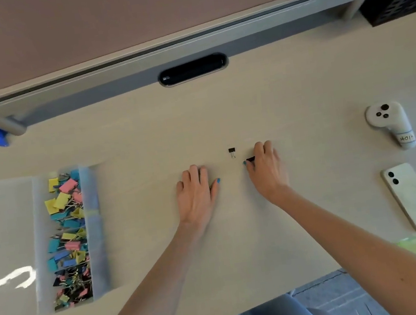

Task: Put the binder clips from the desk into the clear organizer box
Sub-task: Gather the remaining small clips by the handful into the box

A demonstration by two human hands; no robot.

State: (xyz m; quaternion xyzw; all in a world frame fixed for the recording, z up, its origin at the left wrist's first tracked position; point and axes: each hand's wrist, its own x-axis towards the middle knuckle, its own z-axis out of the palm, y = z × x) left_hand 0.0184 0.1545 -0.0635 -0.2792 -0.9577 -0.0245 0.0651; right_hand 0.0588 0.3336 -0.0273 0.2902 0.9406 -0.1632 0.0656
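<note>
On the desk (299,89) the right hand (266,167) pinches a black clip (251,159), the left hand (195,190) lies flat, empty; grip firmly, take the loose clip (232,152) beside it too, then cross to the box (94,228) far left.

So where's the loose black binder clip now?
Head view: the black binder clip lies on the desk, just left of the right hand, beyond the thumb of the left hand.
</note>
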